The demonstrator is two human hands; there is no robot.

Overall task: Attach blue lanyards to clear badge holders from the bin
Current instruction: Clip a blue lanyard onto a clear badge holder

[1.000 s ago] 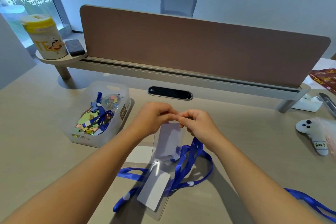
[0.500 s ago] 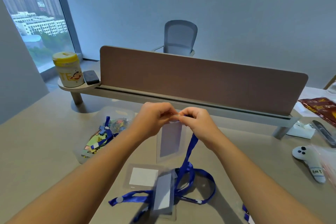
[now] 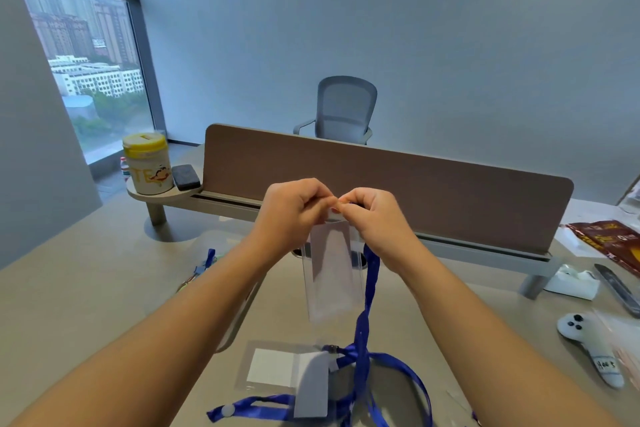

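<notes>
Badge holders: a finished badge holder [image 3: 311,388] lies nearest on the worktop [image 3: 86,305]. Higher up, my left hand [image 3: 294,208] and right hand [image 3: 372,215] pinch the top of a clear badge holder [image 3: 332,270]. I think I'm clipping the blue lanyard [image 3: 367,302] on; next I press it shut.

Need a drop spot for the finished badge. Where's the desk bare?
Bare: the desk left of the left forearm, and the strip between the right forearm and the white toy. Crowded: front centre, with badge holders and lanyards, and the far right edge.
</notes>
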